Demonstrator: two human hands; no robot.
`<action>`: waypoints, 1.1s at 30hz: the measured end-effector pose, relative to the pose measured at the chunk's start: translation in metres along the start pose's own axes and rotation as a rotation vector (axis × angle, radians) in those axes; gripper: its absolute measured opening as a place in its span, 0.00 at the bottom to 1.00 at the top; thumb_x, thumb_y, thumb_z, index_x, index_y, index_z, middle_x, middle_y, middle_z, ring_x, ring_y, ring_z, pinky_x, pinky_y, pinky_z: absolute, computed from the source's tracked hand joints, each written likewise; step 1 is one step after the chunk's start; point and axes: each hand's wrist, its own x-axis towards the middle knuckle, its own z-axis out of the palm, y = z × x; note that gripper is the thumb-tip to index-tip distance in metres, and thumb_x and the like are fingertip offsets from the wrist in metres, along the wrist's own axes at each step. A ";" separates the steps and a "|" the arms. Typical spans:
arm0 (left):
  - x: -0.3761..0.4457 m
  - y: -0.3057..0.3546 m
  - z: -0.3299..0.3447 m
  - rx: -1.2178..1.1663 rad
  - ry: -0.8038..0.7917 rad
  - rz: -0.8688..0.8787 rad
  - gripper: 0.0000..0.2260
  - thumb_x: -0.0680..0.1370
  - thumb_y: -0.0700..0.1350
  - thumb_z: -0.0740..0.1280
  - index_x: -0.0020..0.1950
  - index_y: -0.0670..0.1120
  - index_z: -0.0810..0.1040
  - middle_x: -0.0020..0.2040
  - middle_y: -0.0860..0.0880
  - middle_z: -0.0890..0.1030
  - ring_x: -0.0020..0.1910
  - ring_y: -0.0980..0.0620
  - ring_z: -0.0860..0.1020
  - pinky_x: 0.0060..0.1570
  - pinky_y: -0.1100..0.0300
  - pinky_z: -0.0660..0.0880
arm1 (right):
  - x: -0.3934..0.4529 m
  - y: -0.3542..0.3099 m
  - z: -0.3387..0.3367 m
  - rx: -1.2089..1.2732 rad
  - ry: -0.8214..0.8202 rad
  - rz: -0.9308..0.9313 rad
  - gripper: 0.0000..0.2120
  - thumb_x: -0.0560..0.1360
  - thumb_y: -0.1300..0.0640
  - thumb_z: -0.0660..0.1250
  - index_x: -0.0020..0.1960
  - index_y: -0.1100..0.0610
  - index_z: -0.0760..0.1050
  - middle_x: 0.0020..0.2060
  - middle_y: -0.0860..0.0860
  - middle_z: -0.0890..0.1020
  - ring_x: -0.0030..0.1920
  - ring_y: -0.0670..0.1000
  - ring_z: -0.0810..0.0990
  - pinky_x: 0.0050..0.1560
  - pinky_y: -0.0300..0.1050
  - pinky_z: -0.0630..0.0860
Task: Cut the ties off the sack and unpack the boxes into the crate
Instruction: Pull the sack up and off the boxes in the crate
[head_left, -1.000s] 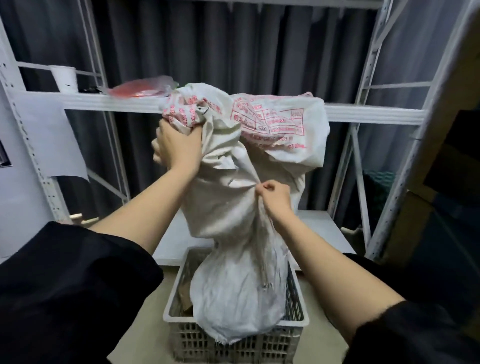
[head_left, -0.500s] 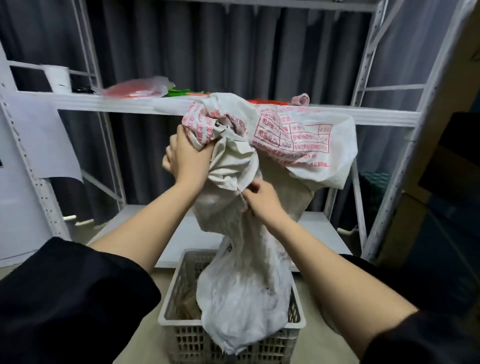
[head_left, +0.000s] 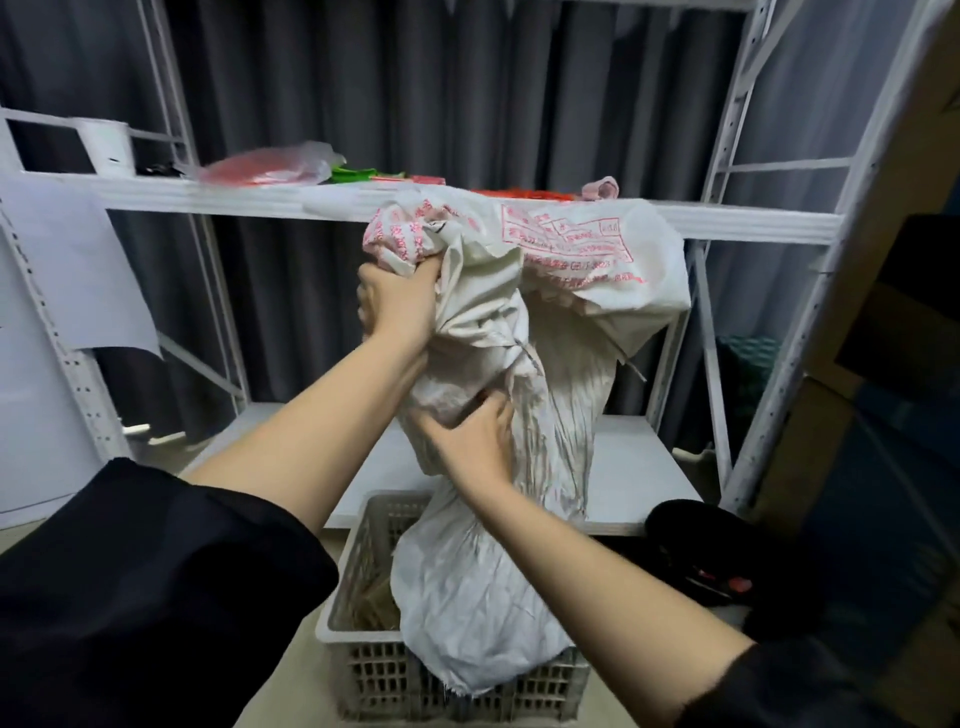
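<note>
A white woven sack (head_left: 561, 395) with red print hangs upended over a light grey plastic crate (head_left: 363, 649) on the floor. The sack's lower end droops into the crate and over its front rim. My left hand (head_left: 397, 301) grips a bunched fold of the sack high up, at shelf height. Lower down, my right hand (head_left: 470, 439) grips the cloth at the sack's middle. Brown cardboard (head_left: 371, 605) shows inside the crate at its left. What else lies in the crate is hidden by the sack.
A white metal rack stands behind the crate, with an upper shelf (head_left: 234, 195) holding a red plastic bag (head_left: 270, 166) and a white roll (head_left: 106, 148). Its low shelf (head_left: 623, 467) sits just behind the crate. Dark objects (head_left: 706, 561) lie at the right, near cardboard boxes (head_left: 857, 415).
My right hand has let go of the sack's middle and taken a new hold further left. My left hand has kept its grip on the top fold. The view shifted slightly.
</note>
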 end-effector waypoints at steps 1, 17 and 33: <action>-0.004 0.002 0.004 0.024 0.005 0.007 0.35 0.67 0.60 0.70 0.68 0.44 0.65 0.67 0.45 0.71 0.65 0.43 0.71 0.65 0.46 0.69 | -0.003 0.002 0.007 -0.019 -0.025 0.075 0.41 0.67 0.38 0.71 0.70 0.59 0.60 0.68 0.57 0.65 0.69 0.58 0.65 0.65 0.53 0.64; 0.003 -0.036 -0.001 0.157 -0.091 0.286 0.35 0.69 0.58 0.70 0.73 0.52 0.62 0.70 0.50 0.70 0.69 0.46 0.69 0.69 0.44 0.64 | 0.030 -0.011 -0.031 0.372 -0.042 -0.048 0.12 0.76 0.68 0.59 0.56 0.67 0.77 0.52 0.60 0.81 0.48 0.50 0.75 0.46 0.39 0.69; 0.036 -0.045 -0.059 0.478 -0.231 0.534 0.24 0.69 0.48 0.75 0.63 0.50 0.71 0.63 0.48 0.72 0.56 0.47 0.75 0.50 0.57 0.70 | 0.060 0.003 -0.131 0.051 0.562 -0.506 0.03 0.76 0.55 0.62 0.48 0.53 0.70 0.38 0.46 0.76 0.39 0.50 0.75 0.42 0.47 0.71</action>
